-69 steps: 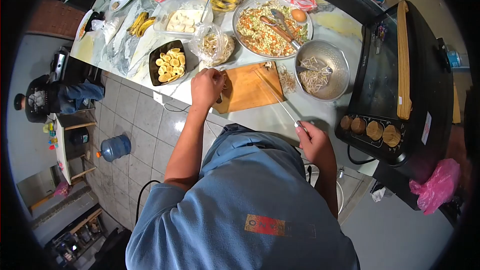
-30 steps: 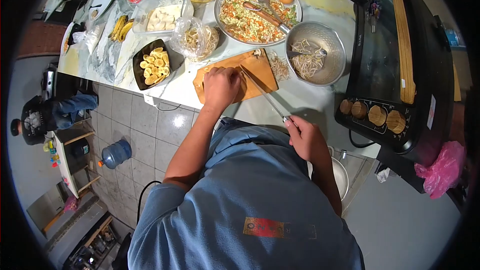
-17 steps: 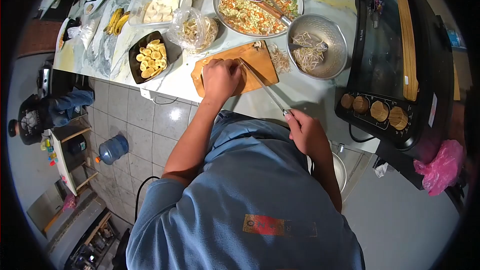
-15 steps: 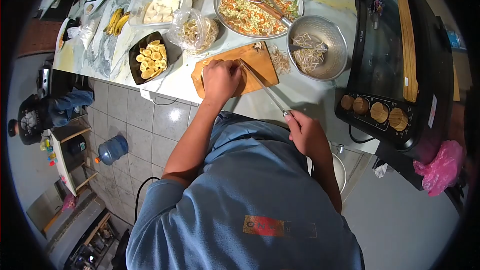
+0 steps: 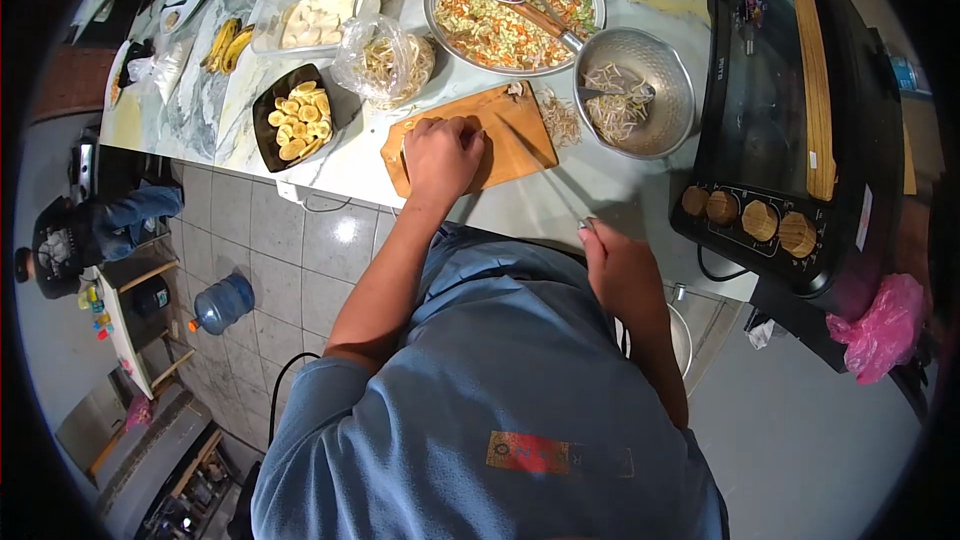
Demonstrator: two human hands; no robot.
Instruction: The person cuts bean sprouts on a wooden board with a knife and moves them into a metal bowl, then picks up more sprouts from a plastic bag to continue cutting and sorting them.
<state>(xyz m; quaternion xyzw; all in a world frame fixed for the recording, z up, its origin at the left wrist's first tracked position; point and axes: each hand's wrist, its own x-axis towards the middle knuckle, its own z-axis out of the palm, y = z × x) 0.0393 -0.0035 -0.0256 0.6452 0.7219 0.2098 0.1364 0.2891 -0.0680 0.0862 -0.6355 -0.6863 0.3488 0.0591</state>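
Observation:
On the wooden cutting board (image 5: 515, 165), my left hand (image 5: 440, 155) rests with its fingers curled down. Whatever lies beneath those fingers is hidden; only a thin pale edge shows at the hand's left side. My right hand (image 5: 622, 270) is closed around the handle of a long knife (image 5: 548, 172). The blade is blurred and slants over the board, its tip a little to the right of my left fingers. Small scraps lie at the board's far right corner, and a pile of bean sprout trimmings (image 5: 562, 120) sits beside it.
Behind the board are a bag of bean sprouts (image 5: 385, 62), a tray of chopped vegetables (image 5: 480, 52) and a metal bowl (image 5: 675, 105) holding sprouts. A black dish (image 5: 268, 130) of banana slices stands left. A toaster oven (image 5: 765, 110) bounds the right side.
The knife has shifted right, its tip moving away from my left fingers. My right hand has moved slightly right, while my left hand has stayed in place.

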